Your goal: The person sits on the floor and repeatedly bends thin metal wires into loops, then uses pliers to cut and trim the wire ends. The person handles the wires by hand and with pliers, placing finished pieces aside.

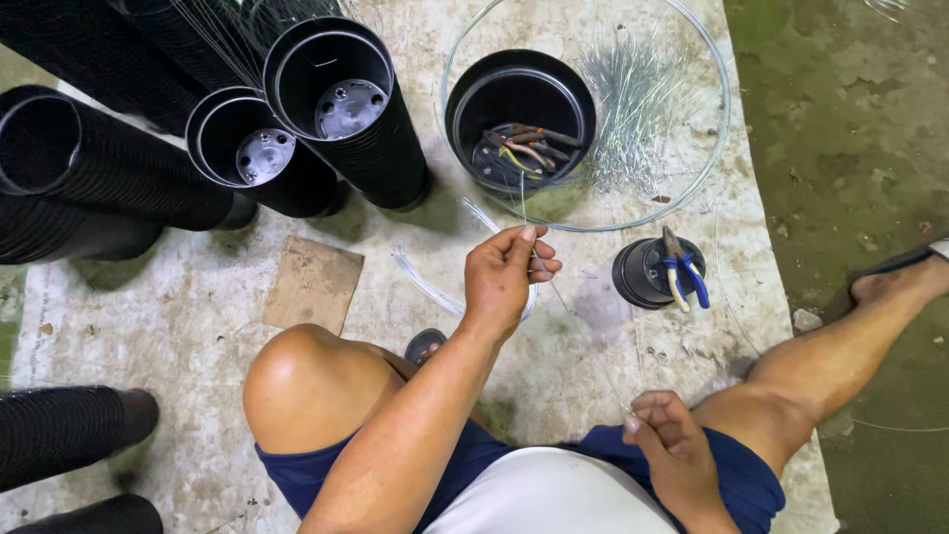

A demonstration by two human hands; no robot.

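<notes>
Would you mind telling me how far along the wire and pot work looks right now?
Done: a bundle of cut wires lies inside the wire hoop. In hand: the left hand and right hand stretch one thin wire between them. Left: stacks of black pots stand unwired; blue-handled pliers rest unused.

Bare mat [208, 326] left of the knee [306, 381], only flat cardboard [313, 284] there. Ahead: stacked black pots [346, 109], the wire ring [712, 148] and small pot with pliers [657, 272] block passage.
</notes>
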